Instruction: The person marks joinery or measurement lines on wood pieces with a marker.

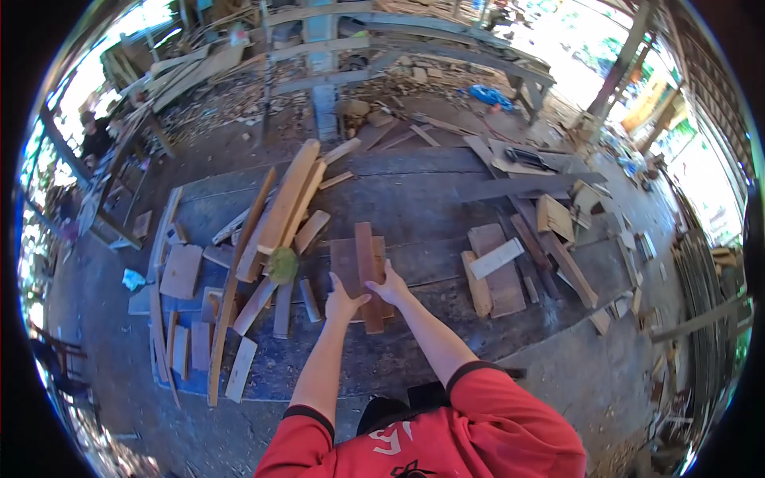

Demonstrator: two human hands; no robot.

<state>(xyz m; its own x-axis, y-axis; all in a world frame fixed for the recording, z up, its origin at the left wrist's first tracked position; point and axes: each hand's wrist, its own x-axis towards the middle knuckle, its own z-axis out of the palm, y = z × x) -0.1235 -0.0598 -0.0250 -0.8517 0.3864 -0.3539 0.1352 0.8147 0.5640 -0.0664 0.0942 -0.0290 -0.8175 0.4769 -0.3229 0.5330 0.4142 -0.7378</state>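
A narrow reddish-brown wooden strip [366, 255] lies lengthwise over a wider flat board [344, 259] near the middle of the dark table. My left hand [346, 300] is at the board's lower left, its fingers apart and its thumb pointing toward the strip. On the right side, my right hand [389, 285] rests at the strip and board edge, fingers spread, thumb touching the strip. Both thumbs come close together at the strip's lower part. Neither hand is wrapped round the wood.
Long beams [295, 195] and a green round object [282, 265] lie left of the hands on the table [398, 179]. Boards [496, 259], a wooden block [555, 218] and a dark tool [529, 158] are at the right. A person [96, 135] is at the far left.
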